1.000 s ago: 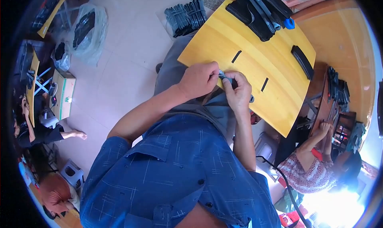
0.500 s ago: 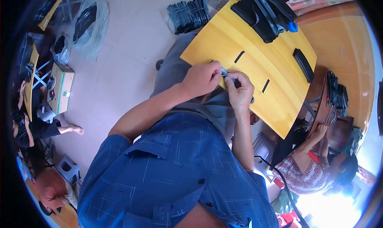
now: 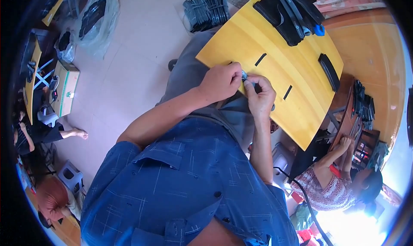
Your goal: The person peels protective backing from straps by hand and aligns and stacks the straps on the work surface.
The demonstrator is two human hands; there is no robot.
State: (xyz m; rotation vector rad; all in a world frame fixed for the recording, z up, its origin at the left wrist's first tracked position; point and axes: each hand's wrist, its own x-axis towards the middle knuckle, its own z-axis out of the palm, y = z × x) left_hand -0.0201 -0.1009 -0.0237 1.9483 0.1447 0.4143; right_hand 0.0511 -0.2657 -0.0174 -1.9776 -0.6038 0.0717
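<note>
Just over the near edge of the wooden table point(image 3: 241, 39), my left hand point(image 3: 221, 83) and my right hand point(image 3: 260, 96) meet at a small silvery-grey piece point(image 3: 244, 75). Its kind is too small to make out. Both hands are closed, with the piece pinched between thumbs and fingers. Two short black strips lie on the tabletop close by, one strip point(image 3: 260, 59) beyond my left hand and the other strip point(image 3: 288, 92) right of my right hand.
Black folded pieces point(image 3: 284, 18) are heaped on the table's far end, and a long black stack point(image 3: 329, 72) lies at its right edge. Dark bundles point(image 3: 206, 11) rest on the floor. A person point(image 3: 331, 181) works at the right; others sit at the left.
The view has shifted slightly. My hands stay together on the small silvery-grey piece, nearly unmoved. The person at the right has lowered their head a little.
</note>
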